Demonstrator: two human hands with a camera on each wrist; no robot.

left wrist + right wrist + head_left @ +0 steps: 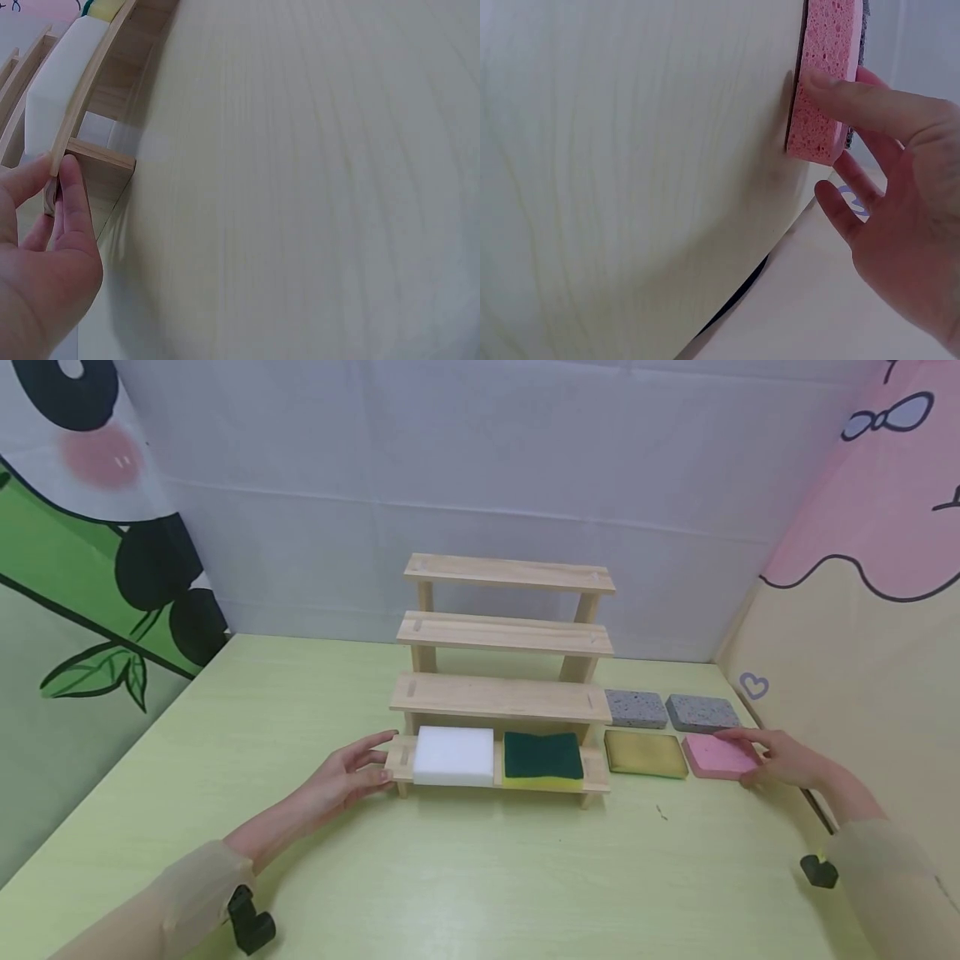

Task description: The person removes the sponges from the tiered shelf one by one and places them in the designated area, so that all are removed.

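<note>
A four-step wooden rack [502,693] stands mid-table. Its lowest board carries a white sponge [453,756] and a yellow sponge with a dark green top [543,760], side by side. My left hand [360,768] pinches the left end of that board; in the left wrist view, thumb and fingers lie on opposite faces of it. To the right of the rack, my right hand [783,764] holds a pink sponge [720,757] by its right end. Thumb on the near side and a finger behind it show in the right wrist view; the other fingers are partly extended.
A flat yellowish sponge [645,754] lies between the rack and the pink sponge. Behind these are two grey speckled blocks [636,709], one beside the other. A pale wall cloth closes the back, and a printed panel [862,652] rises along the right table edge.
</note>
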